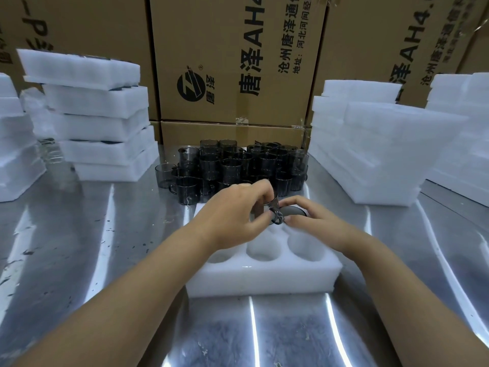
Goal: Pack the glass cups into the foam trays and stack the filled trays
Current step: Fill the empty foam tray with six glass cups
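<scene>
Packing dark glass cups into a foam tray on the steel table.
The left hand had its fingers curled round a tilted cup over the tray's far row. The right hand curved thumb and forefinger round a second cup seated there. Loose cups stood just behind.
</scene>
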